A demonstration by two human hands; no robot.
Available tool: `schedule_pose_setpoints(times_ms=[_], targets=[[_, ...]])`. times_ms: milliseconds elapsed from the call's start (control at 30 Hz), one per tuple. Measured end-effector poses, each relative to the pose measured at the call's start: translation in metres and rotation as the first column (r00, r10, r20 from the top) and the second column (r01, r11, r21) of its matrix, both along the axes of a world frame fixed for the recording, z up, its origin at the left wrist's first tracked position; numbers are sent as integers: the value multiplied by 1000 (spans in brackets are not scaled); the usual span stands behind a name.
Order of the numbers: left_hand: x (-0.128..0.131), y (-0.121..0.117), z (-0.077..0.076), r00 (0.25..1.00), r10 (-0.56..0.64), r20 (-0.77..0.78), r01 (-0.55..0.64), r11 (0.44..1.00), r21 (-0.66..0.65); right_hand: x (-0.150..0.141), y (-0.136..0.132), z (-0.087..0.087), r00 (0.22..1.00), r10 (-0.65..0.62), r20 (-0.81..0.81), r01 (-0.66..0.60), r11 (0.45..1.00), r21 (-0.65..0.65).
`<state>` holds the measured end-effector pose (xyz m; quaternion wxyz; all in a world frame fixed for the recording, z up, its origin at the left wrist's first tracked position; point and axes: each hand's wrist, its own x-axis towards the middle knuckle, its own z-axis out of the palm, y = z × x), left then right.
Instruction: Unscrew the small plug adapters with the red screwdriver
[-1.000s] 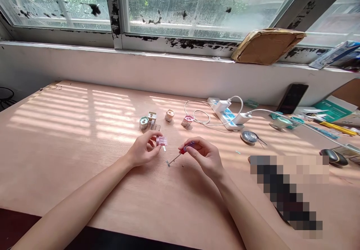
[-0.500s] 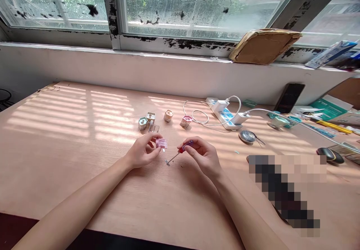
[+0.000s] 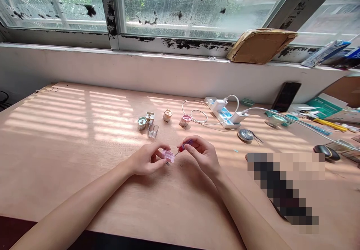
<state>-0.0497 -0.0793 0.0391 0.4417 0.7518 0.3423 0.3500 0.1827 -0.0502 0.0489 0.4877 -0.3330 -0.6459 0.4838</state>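
- Brought closer together since the earlier frame: the left hand (image 3: 146, 160) and right hand (image 3: 203, 154), with the pink translucent plug block (image 3: 168, 155) shifted rightward to meet the screwdriver (image 3: 184, 146).
- Plug block is pinched firmly by the left thumb and fingers, held just above the wooden desk (image 3: 56, 175).
- Screwdriver's red-and-blue handle is gripped closely by the right fingers; its thin metal shaft runs to the block, where the tip cannot be made out.
- Set just beyond the hands: a clear plastic case (image 3: 152, 131), a teal plug block (image 3: 142, 123), two tan plug blocks (image 3: 150, 117) (image 3: 167, 115) and a pink-and-white plug block (image 3: 185, 120).
- Placed farther right: a power strip (image 3: 222, 117) with white chargers (image 3: 219, 105), a smartphone (image 3: 286, 96) and a computer mouse (image 3: 326, 152).
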Motion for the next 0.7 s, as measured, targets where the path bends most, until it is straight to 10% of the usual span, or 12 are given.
schedule_pose_setpoints(times_ms=[700], targets=[[-2,5,-2,998,26,52,-24,999,-42,1,0,-1,1000,-23,11,23,999,30]])
